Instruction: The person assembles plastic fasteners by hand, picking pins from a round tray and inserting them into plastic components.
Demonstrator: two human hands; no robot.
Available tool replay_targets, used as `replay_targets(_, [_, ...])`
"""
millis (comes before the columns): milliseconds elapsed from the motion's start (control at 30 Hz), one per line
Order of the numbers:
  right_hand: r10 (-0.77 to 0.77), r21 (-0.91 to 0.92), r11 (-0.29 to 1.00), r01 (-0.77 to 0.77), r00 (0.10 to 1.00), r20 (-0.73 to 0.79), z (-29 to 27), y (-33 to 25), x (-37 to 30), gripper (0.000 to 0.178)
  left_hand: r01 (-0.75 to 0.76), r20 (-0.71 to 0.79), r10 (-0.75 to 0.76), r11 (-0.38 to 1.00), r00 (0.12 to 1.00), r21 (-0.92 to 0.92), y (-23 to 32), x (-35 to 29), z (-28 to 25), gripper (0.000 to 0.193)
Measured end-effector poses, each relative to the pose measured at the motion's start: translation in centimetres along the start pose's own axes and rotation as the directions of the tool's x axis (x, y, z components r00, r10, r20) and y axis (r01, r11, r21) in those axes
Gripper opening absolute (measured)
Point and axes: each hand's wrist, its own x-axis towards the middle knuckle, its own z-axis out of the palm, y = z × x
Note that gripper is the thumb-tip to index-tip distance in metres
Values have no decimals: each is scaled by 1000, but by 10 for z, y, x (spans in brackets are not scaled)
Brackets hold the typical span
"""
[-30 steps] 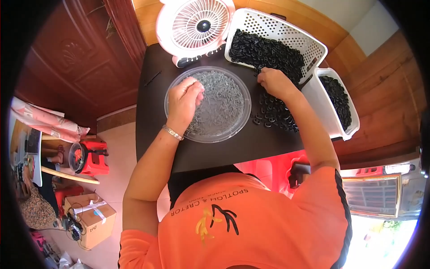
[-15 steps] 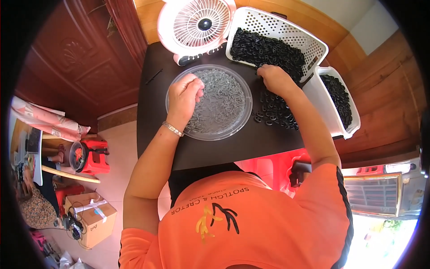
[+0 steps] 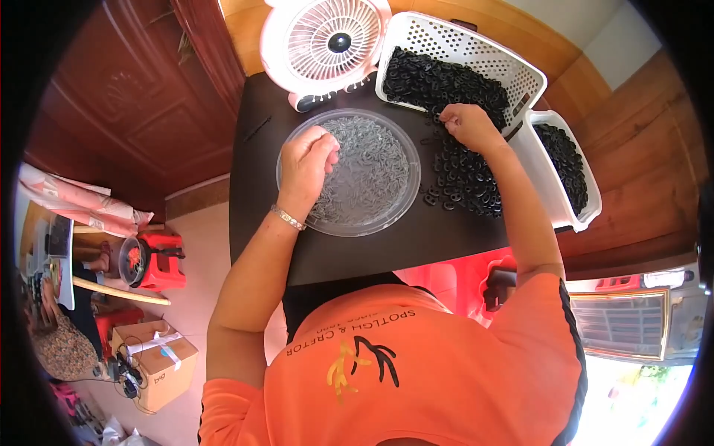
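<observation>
My left hand [image 3: 309, 162], a bracelet at its wrist, is closed over the left side of a round clear plastic tray [image 3: 357, 229]. Whatever its curled fingers hold is hidden. Many small clear pieces [image 3: 372, 167] lie spread in the tray. My right hand [image 3: 471, 128] hovers with fingertips pinched together at the front edge of a perforated white basket [image 3: 513, 70]; I cannot make out anything between them. Black oval ring-like pieces [image 3: 446, 78] fill the basket and spill out into a loose pile [image 3: 465, 182] on the dark table under my right forearm.
A pink and white fan [image 3: 327, 44] stands behind the tray. Right of the pile is a white bin [image 3: 547, 178] with more black pieces. A thin dark stick [image 3: 257, 128] lies at the table's left. Far left, another person [image 3: 67, 346] sits near a cardboard box [image 3: 160, 368].
My right hand has shifted a little to the right, still pinched. My left hand stays closed over the tray, nearly in the same spot.
</observation>
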Motion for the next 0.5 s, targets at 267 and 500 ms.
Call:
replay_targets(267, [44,-308,951,-2,990,131,9,-11,15,15,0,20,-1,1000,1000,1,-1,4,2,20])
replay_targets(500, [182,-350,931,-101,961,207,13,-13,24,12,-6,30,8,999,1000,-46,4,-5,7,19])
